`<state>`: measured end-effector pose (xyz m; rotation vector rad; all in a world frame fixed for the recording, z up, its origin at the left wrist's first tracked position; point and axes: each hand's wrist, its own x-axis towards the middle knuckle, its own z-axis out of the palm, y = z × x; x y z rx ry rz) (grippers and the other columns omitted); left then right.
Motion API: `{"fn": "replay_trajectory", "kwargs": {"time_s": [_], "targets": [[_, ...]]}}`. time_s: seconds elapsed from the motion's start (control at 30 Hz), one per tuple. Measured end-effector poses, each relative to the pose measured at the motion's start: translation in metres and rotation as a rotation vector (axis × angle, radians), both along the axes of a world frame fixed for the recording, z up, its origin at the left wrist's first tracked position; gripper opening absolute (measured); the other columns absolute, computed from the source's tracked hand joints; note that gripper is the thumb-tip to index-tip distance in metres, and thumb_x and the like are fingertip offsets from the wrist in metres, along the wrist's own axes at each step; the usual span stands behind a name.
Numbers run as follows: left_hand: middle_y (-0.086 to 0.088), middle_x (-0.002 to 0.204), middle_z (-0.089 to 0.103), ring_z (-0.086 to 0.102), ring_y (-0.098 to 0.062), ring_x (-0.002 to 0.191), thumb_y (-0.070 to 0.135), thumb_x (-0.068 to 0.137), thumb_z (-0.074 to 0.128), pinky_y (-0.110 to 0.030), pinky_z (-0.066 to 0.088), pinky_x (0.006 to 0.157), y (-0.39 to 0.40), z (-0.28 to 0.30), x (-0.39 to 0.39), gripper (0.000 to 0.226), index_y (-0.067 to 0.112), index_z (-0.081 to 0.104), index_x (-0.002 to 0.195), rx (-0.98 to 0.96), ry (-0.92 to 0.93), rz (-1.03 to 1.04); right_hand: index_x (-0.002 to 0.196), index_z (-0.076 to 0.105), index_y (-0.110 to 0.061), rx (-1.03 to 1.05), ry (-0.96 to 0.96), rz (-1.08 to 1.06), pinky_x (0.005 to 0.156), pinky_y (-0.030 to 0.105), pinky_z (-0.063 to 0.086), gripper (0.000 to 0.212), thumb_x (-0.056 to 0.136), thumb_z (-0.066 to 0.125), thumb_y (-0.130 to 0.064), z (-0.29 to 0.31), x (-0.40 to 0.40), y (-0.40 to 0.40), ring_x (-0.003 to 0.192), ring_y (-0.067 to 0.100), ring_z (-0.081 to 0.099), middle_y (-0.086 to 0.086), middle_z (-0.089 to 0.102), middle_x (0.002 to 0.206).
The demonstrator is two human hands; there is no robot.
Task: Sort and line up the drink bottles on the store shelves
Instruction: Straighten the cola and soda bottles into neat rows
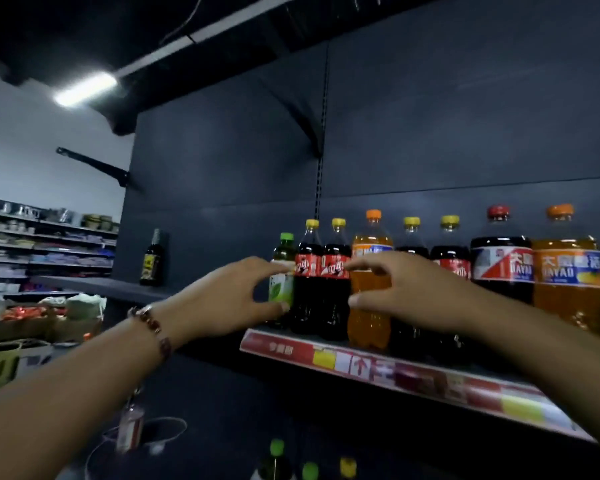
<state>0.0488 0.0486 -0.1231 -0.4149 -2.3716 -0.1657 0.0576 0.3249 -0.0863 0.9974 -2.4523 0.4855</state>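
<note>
Both forearms reach up: left hand [229, 292] and right hand [400, 289] spread wide, flanking two cola bottles [321, 289] beside the orange soda [369, 306], holding nothing yet. Squeeze low, slide them flush.

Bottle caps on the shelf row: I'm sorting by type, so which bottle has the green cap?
The green-capped bottle at the row's far left, by the left hand. It is shorter, with a pale green label; the others have yellow, orange or red caps.

Shop, retail aisle. Before me, centre right of frame: dark shelf [201, 344] with a price strip [409, 374] along its edge, soft-drink bottles [371, 282] in a row. Far left: stocked shelves [45, 247] and goods boxes [25, 320]. Upper left: tube light [84, 89].
</note>
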Motion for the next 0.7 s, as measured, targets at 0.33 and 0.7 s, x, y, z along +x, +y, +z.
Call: {"fn": "replay_trajectory", "kwargs": {"time_s": [0.33, 0.7], "targets": [[-0.005, 0.157, 0.029, 0.029, -0.027, 0.143, 0.059, 0.067, 0.08, -0.046, 0.031, 0.115, 0.003, 0.102, -0.152, 0.124, 0.028, 0.0, 0.156, -0.099, -0.081, 0.138, 0.15, 0.034, -0.024, 0.202, 0.22, -0.216, 0.095, 0.03, 0.041, 0.068, 0.089, 0.064, -0.03, 0.103, -0.12, -0.064, 0.134, 0.022, 0.044, 0.003, 0.035, 0.155], [-0.013, 0.152, 0.032, 0.03, -0.039, 0.138, 0.054, 0.051, 0.091, -0.053, 0.036, 0.109, 0.017, 0.117, -0.198, 0.131, 0.042, 0.002, 0.147, -0.033, -0.186, 0.162, 0.13, 0.046, -0.023, 0.368, 0.35, -0.367, 0.1, 0.041, 0.037, 0.051, 0.087, 0.063, -0.045, 0.105, -0.18, -0.076, 0.113, 0.022, 0.053, 0.001, 0.057, 0.125]]}}
